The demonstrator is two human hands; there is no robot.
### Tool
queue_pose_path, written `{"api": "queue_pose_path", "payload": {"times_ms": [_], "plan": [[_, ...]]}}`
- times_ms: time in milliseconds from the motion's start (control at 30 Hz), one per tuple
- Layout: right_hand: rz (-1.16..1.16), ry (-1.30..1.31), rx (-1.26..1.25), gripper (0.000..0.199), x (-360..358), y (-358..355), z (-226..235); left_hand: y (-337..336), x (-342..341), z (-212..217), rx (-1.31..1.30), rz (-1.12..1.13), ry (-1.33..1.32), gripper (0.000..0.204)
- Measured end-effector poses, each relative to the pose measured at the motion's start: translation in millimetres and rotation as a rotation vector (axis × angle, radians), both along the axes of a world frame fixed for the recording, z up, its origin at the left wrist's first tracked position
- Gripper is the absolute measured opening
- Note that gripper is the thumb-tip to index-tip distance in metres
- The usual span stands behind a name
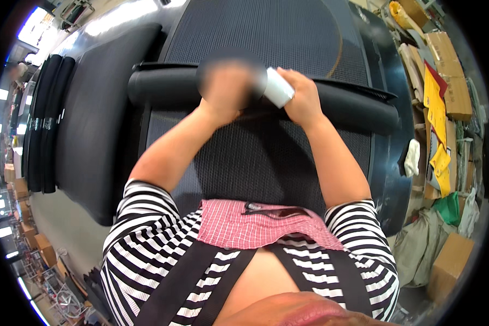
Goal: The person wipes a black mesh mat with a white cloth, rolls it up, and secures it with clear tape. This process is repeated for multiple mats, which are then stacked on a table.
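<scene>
Across the ribbed black mat (239,157) lies a thick rolled-up black sheet (165,87), its loose edge showing along the far side. My right hand (306,99) is closed round a shiny whitish roll (278,88), which looks like wide clear tape, held over the middle of the rolled sheet. Just left of it, my left hand (226,91) is over the same rolled sheet. A blurred patch covers its fingers, so their grip and anything in them are hidden.
At the left are a large dark sheet (100,119) and several upright-looking black rolls (51,119) bound with clear tape. Along the right stand cardboard boxes (445,65), yellow pieces (436,103) and a white cloth-like item (412,157) by the table edge (388,163).
</scene>
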State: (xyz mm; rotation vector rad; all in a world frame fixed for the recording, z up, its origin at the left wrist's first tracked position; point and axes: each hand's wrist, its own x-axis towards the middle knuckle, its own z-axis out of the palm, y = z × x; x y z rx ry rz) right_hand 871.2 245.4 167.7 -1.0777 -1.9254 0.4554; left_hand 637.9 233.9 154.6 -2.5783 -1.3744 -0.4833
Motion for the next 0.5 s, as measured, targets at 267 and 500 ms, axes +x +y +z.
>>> {"api": "queue_pose_path", "payload": {"times_ms": [267,500], "plan": [[0.238,-0.08,-0.311,0.053,23,-223,29,-203,3,57,-0.62,-0.167,0.075,0.106],[0.168,-0.047,0.004,0.057,24,-201,56,-57,11,92,-0.647,0.069,-0.116,0.091]]}}
